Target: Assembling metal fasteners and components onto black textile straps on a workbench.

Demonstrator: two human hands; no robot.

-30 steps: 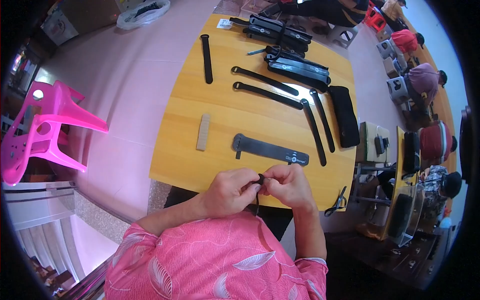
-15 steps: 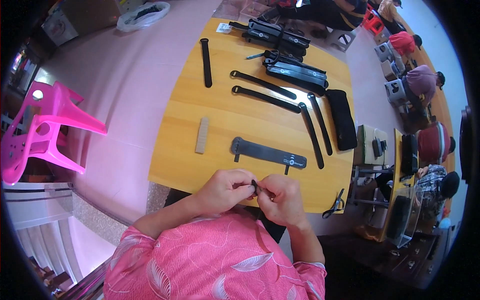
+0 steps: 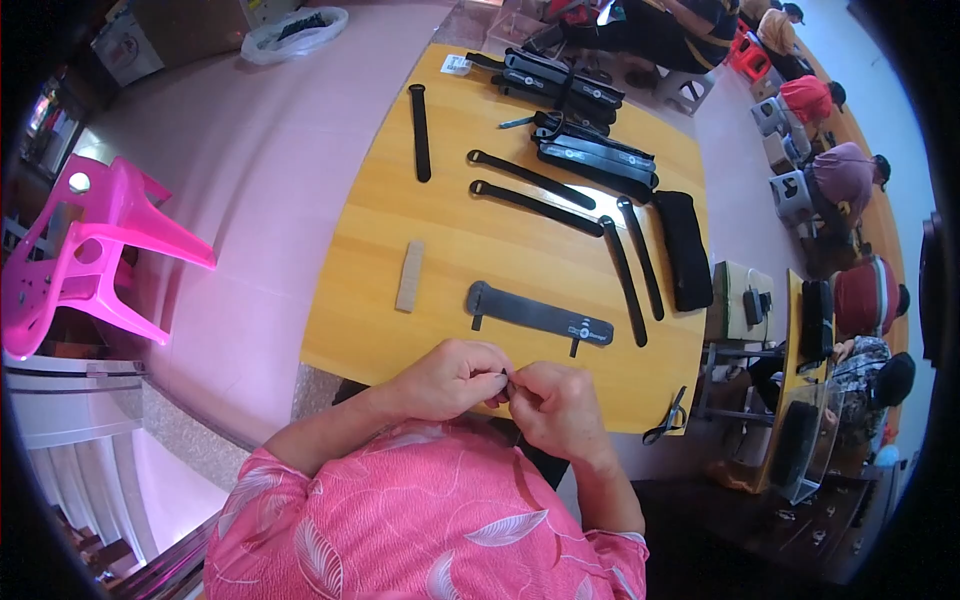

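At the table's near edge my left hand [image 3: 455, 380] and my right hand [image 3: 557, 405] meet, fingertips pinched together. Between them is a small black piece [image 3: 507, 377], mostly covered by the fingers, so its kind does not show. Just beyond my hands lies a flat dark grey strap [image 3: 540, 313] with a pale print and two short black tabs at its lower edge. To its left a tan cardboard strip [image 3: 409, 277] lies lengthwise. Farther back are several slim black straps with end loops, among them one [image 3: 420, 135] at the far left and another [image 3: 535, 208] near the middle.
Bundled black-and-grey straps [image 3: 560, 85] are stacked at the back of the yellow table [image 3: 365, 320]. A thick black bundle [image 3: 684, 250] rests along the right edge, and scissors [image 3: 667, 418] lie at the near right corner. A pink stool [image 3: 130, 240] stands left. Several people sit working right.
Less of the black piece shows between my fingertips. My hands stay pinched in nearly the same place, and the table has shifted slightly down in the view.
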